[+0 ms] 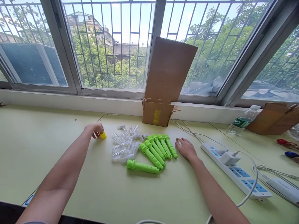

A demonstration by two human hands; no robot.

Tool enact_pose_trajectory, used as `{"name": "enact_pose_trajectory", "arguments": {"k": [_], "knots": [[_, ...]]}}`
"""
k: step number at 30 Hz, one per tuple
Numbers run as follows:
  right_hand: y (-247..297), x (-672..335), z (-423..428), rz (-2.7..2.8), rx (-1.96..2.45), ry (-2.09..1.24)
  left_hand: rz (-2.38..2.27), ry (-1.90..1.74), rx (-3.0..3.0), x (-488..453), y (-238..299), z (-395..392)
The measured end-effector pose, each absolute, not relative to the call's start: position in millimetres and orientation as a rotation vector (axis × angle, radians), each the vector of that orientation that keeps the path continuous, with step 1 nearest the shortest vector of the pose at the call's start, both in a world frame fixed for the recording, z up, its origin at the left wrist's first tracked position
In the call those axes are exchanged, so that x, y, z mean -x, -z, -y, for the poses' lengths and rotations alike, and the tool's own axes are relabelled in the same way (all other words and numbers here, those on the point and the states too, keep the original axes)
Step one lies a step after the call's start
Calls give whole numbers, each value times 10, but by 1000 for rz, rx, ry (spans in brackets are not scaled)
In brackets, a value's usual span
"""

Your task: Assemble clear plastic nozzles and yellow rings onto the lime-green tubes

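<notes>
My left hand [94, 129] is curled around a small yellow cap [102, 135] that rests on the pale green table [46, 146]. Right of it lies a heap of several clear plastic tubes [125, 144]. Several bright green plastic handles [156, 149] lie side by side beyond them, and one more green handle [142, 167] lies apart, nearer to me. My right hand [186, 148] lies flat on the table with fingers stretched out, just right of the green handles, holding nothing.
An open cardboard box [158, 112] stands against the window sill behind the parts. A white power strip [235, 171] with a plugged charger and cables lies on the right. A water bottle [243, 121] and another cardboard box [273, 119] sit far right.
</notes>
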State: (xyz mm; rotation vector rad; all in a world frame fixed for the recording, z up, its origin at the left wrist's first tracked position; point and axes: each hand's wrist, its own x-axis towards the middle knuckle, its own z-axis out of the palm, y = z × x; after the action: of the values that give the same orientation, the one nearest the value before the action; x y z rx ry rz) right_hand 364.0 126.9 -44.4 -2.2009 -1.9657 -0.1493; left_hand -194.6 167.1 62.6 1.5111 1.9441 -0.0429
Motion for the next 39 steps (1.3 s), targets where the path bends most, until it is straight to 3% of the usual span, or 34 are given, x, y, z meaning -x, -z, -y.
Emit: {"name": "enact_pose_trajectory", "arguments": {"k": [9,19,39], "knots": [[450,-3643,-1274,1966,2207,150,-1940,57,-1562,1954,-820,-1664],[455,-3640,-1275,1965,2213,154,-2153,327,-1717,1766,-921,-1571],[458,-3641,-1277,1968,2213,146,-2235,338,-1849,1554,-938,-1170]]}}
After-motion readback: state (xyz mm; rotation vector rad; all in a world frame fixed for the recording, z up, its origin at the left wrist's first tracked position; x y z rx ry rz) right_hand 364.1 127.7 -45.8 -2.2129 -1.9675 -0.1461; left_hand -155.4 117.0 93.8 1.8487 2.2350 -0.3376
